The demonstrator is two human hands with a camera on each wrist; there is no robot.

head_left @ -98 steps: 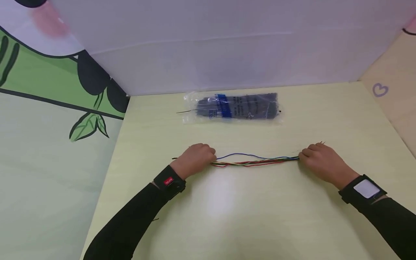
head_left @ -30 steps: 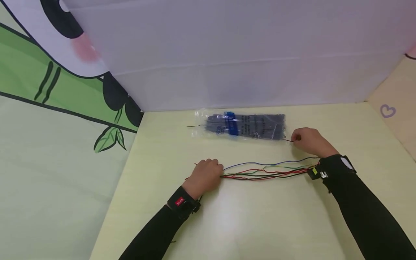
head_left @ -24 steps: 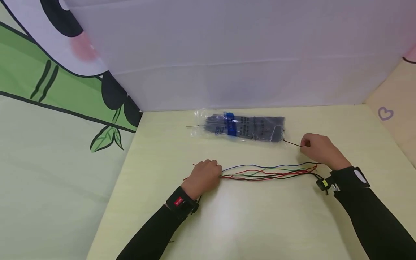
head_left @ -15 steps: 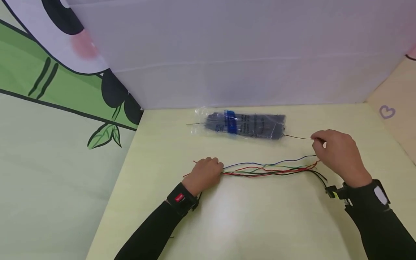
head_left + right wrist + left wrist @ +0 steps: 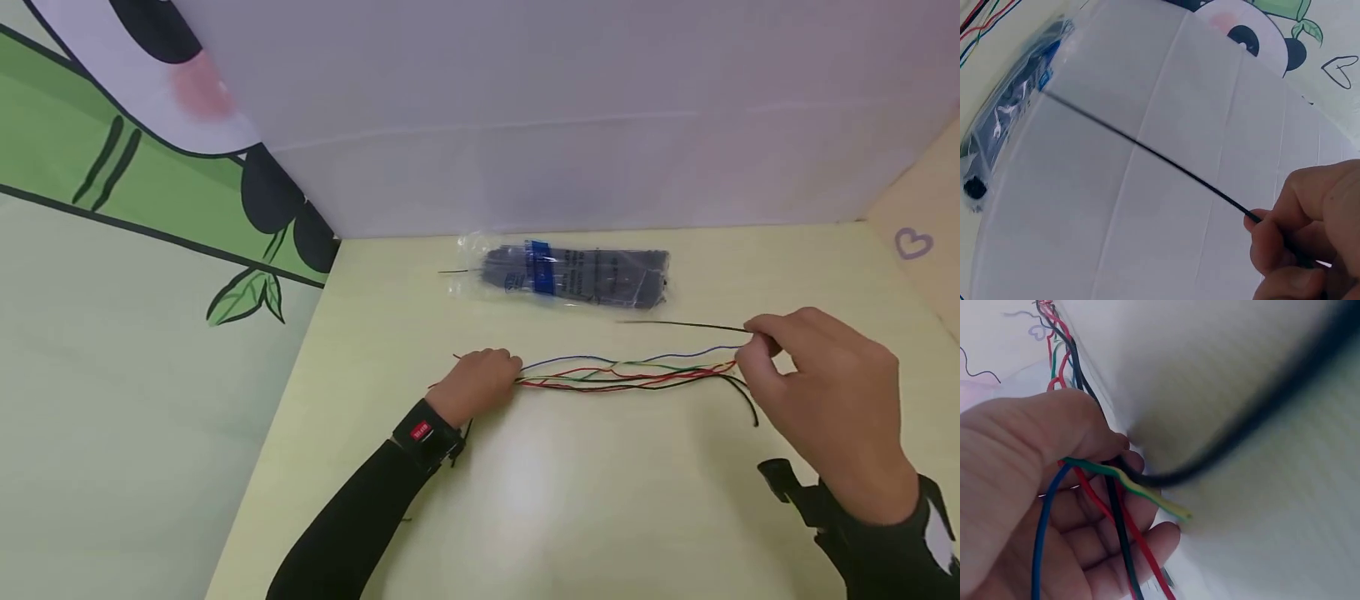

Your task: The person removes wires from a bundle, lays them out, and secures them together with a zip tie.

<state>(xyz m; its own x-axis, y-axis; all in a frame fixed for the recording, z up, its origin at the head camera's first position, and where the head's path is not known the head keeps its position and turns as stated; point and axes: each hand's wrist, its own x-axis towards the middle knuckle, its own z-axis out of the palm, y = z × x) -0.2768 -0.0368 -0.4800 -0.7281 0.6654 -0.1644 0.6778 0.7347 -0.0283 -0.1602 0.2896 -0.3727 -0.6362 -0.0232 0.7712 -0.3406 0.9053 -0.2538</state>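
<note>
My left hand (image 5: 480,382) grips a bundle of coloured wires (image 5: 637,379) near its left end, low over the table. Red, black, blue and yellow-green wires (image 5: 1116,522) come out past the thumb and across the fingers in the left wrist view. My right hand (image 5: 832,400) pinches the end of a thin black twist tie (image 5: 682,324), which points left above the wires. The same twist tie (image 5: 1147,150) runs long and straight from the fingertips in the right wrist view. The wires' right ends fan out below my right hand, with one black end bent downward.
A clear plastic bag of dark ties with a blue band (image 5: 577,273) lies at the back of the pale table (image 5: 570,517). One thin tie (image 5: 453,271) sticks out of its left end. A white wall (image 5: 562,125) stands right behind the table.
My right hand has drawn the black twist tie rightward out of the bag and brought it nearer. Earlier it held the wires' right end, which now lies loose. My left hand stays on the bundle.
</note>
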